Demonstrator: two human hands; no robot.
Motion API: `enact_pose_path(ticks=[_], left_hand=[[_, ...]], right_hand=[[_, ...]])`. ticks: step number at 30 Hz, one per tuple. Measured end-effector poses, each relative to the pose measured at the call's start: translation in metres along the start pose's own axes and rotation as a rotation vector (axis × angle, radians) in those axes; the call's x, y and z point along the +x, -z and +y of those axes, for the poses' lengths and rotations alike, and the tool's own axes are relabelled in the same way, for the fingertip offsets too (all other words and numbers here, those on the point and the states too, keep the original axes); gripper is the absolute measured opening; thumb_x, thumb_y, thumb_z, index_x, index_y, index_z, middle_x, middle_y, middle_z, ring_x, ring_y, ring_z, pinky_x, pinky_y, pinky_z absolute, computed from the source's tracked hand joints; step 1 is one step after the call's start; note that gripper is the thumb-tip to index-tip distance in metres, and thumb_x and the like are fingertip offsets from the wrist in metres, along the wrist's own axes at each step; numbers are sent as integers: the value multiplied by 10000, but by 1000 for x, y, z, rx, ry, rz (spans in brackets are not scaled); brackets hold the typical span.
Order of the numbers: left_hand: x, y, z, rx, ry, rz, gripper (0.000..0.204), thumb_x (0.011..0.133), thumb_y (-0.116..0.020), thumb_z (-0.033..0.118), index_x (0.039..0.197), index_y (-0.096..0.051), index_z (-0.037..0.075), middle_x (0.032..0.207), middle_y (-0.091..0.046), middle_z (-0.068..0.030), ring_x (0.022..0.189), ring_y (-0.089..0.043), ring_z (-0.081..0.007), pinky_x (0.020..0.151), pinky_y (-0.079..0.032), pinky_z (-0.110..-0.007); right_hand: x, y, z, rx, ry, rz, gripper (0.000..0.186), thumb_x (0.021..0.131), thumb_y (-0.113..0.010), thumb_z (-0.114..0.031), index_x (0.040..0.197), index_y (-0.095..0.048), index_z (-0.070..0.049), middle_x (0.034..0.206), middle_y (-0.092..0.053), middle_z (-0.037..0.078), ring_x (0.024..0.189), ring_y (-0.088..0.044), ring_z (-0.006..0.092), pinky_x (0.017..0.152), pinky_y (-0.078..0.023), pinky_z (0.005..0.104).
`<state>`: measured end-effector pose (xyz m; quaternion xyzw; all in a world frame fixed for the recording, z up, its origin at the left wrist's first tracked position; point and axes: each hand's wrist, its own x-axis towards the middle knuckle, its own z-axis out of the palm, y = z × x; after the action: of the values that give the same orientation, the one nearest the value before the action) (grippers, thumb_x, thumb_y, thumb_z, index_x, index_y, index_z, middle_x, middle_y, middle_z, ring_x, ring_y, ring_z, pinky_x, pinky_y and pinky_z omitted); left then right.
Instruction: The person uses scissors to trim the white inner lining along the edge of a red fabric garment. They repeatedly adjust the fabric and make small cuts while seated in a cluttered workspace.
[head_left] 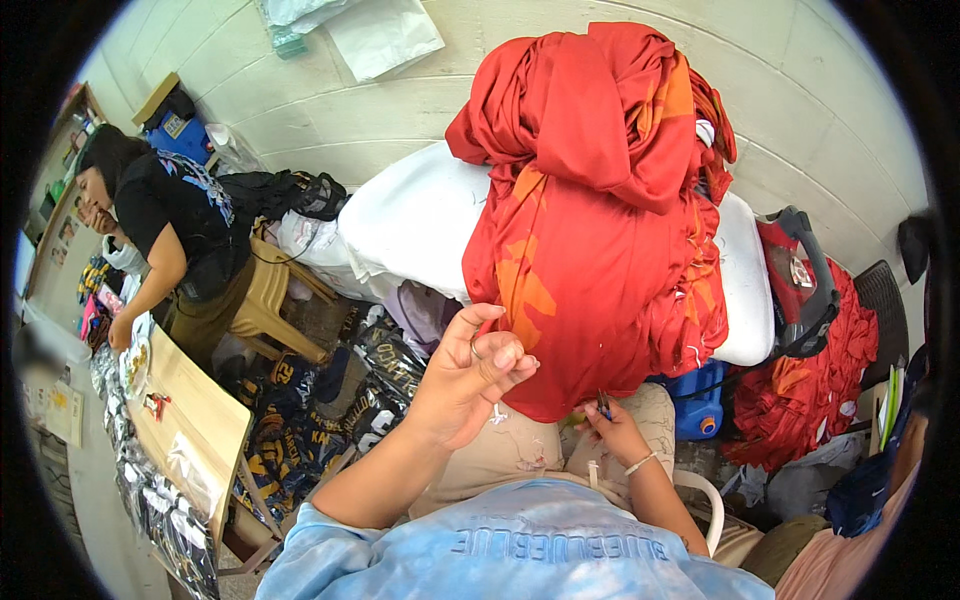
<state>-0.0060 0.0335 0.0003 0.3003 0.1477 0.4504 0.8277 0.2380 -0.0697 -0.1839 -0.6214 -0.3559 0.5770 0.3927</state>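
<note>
Probably slippery, silky red-orange cloth (610, 270) is wanting holds along its lower edge; left hand (465, 385) is pinching, right hand (617, 435) gripping small dark snips (604, 405).

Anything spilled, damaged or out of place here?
Mostly clutter: dark printed garments lie jumbled low down beside the wooden table, an odd spot for clothing. Loose thread scraps also litter the beige trousers. No liquid spill or obvious damage stands out.

The red cloth (590, 270) looked smooth and faintly glossy, the white cover (410, 215) matt fabric. The tan chair (268, 290) seemed smooth plastic, the tabletop (205, 400) pale wood, satin-smooth.
</note>
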Motion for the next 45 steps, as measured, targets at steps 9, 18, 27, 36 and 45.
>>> enact_pose_path(ticks=[9, 18, 27, 36, 45], left_hand=[[-11, -5, 11, 44, -24, -15, 424, 872, -581, -16, 1227, -393, 120, 911, -596, -50, 878, -605, -148, 890, -492, -364], [-4, -2, 12, 107, -155, -79, 511, 836, -604, -56, 1255, -371, 119, 863, -577, -44, 849, -583, -161, 911, -450, -386], [10, -9, 11, 110, -184, -189, 545, 822, -619, -66, 1267, -348, 94, 890, -585, -60, 947, -615, -208, 938, -462, -421], [23, -20, -4, 479, -375, -189, 322, 892, -582, 1, 1182, -446, 30, 950, -583, -66, 903, -590, -140, 853, -491, -296], [0, -28, -14, 1060, -493, -126, 290, 829, -703, 123, 1058, -553, 27, 782, -594, -41, 699, -583, -154, 644, -480, -275]], right_hand=[[-2, 11, 13, 344, -26, 11, 235, 960, -526, -266, 1020, -632, -65, 955, -665, 24, 769, -611, 116, 606, -441, 263], [-42, 6, -40, 185, 101, -150, 226, 947, -544, -239, 999, -673, -60, 773, -651, 14, 663, -525, 72, 602, -426, 234], [-64, 8, -134, 87, 423, -435, 242, 928, -569, -201, 1032, -671, -9, 888, -679, 67, 774, -615, 103, 615, -442, 219], [-71, 1, -206, 183, 579, -198, 285, 938, -530, -116, 1179, -589, 24, 832, -637, 46, 759, -601, 91, 655, -459, 216], [-74, -41, -221, -86, 695, 57, 337, 812, -567, 64, 1122, -658, -34, 828, -660, 64, 715, -621, 95, 672, -491, 227]])
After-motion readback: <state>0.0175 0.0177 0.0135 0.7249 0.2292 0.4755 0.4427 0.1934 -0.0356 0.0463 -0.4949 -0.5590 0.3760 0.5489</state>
